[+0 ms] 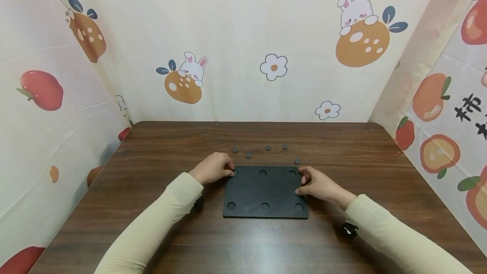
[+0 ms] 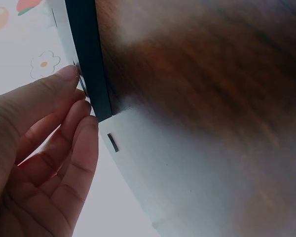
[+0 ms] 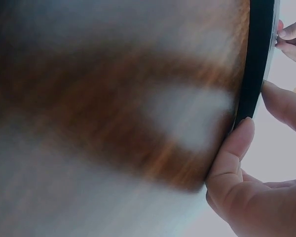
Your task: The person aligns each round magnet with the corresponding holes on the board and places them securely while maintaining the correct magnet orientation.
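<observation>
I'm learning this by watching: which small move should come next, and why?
Perhaps the right hand should pick up the small dark round disc just beyond the far-right corner of the black rectangular board: of the five loose discs, it lies nearest that hand, and the board's far-right round recess looks empty.

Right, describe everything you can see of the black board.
The black board is a thin, matte-looking rectangle, perhaps plastic, lying flat on the brown wood-look table. It has six round recesses in two rows of three. The right hand touches its right edge; the left hand is at the far-left recess.
</observation>
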### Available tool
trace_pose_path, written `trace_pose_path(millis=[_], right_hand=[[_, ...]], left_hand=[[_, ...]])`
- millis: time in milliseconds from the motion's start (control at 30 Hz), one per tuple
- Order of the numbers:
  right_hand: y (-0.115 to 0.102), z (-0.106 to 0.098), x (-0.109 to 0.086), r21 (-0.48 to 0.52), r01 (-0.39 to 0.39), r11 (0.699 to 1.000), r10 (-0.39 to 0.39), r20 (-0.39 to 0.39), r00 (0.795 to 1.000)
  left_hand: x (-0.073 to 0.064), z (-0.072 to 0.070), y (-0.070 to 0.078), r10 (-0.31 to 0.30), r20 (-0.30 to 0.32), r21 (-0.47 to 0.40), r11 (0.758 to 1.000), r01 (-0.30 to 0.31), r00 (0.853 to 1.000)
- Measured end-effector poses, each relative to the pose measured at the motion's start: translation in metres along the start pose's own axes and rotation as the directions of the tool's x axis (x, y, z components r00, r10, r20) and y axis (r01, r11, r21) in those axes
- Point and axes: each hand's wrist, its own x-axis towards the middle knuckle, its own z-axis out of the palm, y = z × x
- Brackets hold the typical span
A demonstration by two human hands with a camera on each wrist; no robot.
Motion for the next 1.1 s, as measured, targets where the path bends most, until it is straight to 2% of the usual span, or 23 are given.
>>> trace_pose_path(millis=[267, 600, 867, 1100], right_hand=[[0.002, 0.0, 0.002, -0.006, 0.009, 1.0, -0.009, 0.0, 1.0], [0.002, 0.0, 0.002, -0.008, 0.01, 1.0, -0.01, 0.0, 1.0], [0.002, 0.0, 0.002, -0.01, 0.008, 1.0, -0.008, 0.002, 1.0], [0.002, -0.001, 0.003, -0.017, 0.016, 1.0, -0.016, 0.002, 1.0]], left_hand=[[0.002, -0.001, -0.003, 0.042, -0.019, 0.005, 0.999, -0.042, 0.999], [0.009, -0.01, -0.008, 0.033, -0.103, -0.068, 0.997, -0.04, 0.994], [0.018, -0.011, -0.013, -0.033, -0.137, -0.149, 0.989, 0.012, 0.99], [0.028, -0.011, -0.016, -0.058, -0.151, -0.121, 0.992, 0.04, 0.987]])
